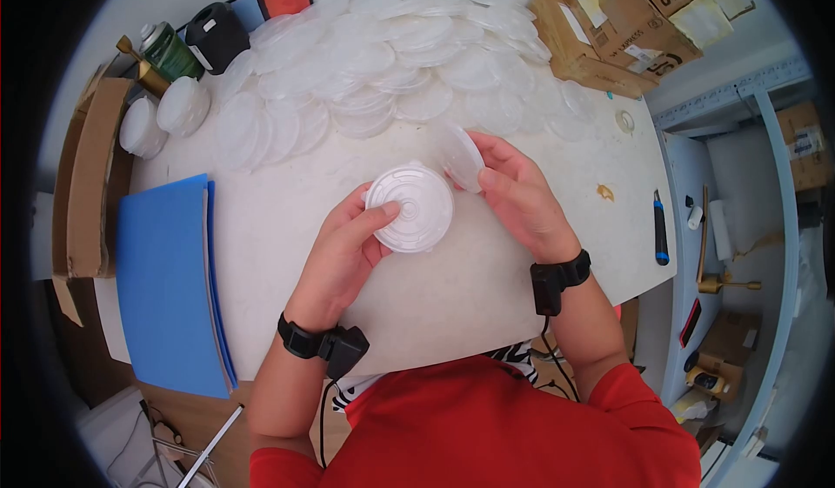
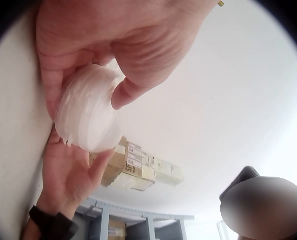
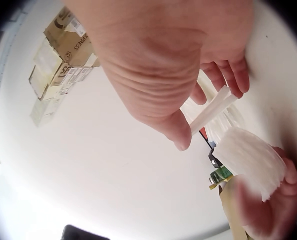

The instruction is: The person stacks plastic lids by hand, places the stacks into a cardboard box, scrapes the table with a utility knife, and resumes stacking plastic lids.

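Observation:
My left hand (image 1: pixel 341 243) grips a stack of round translucent plastic lids (image 1: pixel 428 223), the thumb lying on the top lid and the fingers round the edge. Side on in the left wrist view, the stack (image 2: pixel 86 112) shows several lids nested together. To its right, my right hand (image 1: pixel 526 201) pinches a thin portion of the same kind of lids (image 1: pixel 465 159), tilted on edge beside the stack. Thumb and fingers hold these lids (image 3: pixel 211 111) by their rim in the right wrist view.
Behind the hands spreads a large heap of lids (image 1: pixel 391 53). Two short lid stacks (image 1: pixel 184 107) stand at the back left, near a blue folder (image 1: pixel 170 288) and an open cardboard carton (image 1: pixel 97 175). A utility knife (image 1: pixel 660 227) and tape roll (image 1: pixel 624 121) lie right; boxes (image 1: pixel 626 31) stand behind.

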The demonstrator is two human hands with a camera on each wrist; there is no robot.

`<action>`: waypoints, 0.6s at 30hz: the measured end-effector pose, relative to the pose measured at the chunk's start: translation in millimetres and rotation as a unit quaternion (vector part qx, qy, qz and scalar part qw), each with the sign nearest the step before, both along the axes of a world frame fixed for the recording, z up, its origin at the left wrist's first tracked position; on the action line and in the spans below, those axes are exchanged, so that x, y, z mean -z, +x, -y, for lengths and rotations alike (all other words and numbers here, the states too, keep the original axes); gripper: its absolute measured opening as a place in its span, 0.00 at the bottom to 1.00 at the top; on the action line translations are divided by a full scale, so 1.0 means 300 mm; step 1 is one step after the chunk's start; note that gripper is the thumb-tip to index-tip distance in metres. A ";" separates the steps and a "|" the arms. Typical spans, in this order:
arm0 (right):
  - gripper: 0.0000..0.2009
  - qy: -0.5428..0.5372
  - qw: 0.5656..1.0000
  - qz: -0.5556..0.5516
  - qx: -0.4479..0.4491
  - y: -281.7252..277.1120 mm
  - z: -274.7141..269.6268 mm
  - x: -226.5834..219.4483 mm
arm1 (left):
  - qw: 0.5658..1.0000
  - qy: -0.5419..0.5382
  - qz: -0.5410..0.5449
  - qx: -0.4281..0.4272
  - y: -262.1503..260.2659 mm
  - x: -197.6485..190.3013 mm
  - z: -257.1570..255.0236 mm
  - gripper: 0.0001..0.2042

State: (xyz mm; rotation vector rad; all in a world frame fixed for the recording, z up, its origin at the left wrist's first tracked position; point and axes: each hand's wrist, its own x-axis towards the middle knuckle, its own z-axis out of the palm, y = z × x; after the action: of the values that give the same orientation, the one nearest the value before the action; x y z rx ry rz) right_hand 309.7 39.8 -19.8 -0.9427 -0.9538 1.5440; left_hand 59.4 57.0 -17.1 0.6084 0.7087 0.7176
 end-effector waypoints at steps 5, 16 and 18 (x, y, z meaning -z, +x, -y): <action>0.28 0.006 1.000 0.015 -0.005 0.000 -0.002 0.003 | 1.000 -0.006 0.017 0.008 -0.004 -0.002 -0.002 0.22; 0.27 -0.006 1.000 0.018 -0.003 -0.005 0.002 -0.006 | 1.000 -0.005 0.008 0.005 -0.003 -0.004 0.000 0.24; 0.27 -0.006 1.000 0.014 -0.001 -0.005 0.002 -0.004 | 1.000 -0.006 0.007 0.005 -0.002 -0.009 0.001 0.24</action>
State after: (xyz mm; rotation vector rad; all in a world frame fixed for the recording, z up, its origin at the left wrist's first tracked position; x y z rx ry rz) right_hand 308.2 39.1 -18.5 -0.9750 -0.9669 1.5438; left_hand 58.8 56.7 -14.5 0.5960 0.6968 0.7072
